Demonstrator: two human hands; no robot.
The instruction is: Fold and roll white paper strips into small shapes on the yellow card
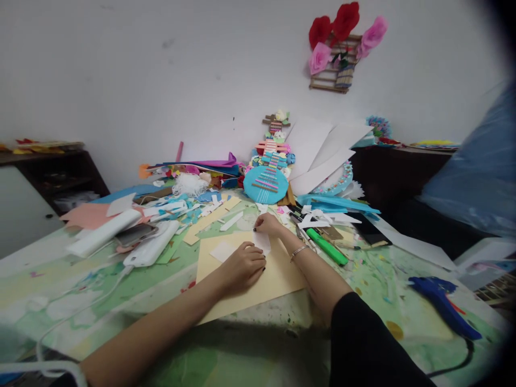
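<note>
A sheet of cream paper (282,274) lies on the table in front of me, with small white paper pieces on top. My right hand (268,224) reaches over its far edge, thumb and fingers pinched at the top of a white paper piece (262,243). My left hand (245,266) rests palm down on the cream sheet, fingers laid out beside the near edge of that piece. Another white paper piece (221,251) lies just beyond my left wrist, partly covered by nothing.
A green cutter (326,247) and a dark phone (371,232) lie at right, with a blue glue gun (445,306) nearer. Paper scraps (177,207), a white power bank (151,244) and its cable are at left. A blue round craft piece (266,185) stands behind.
</note>
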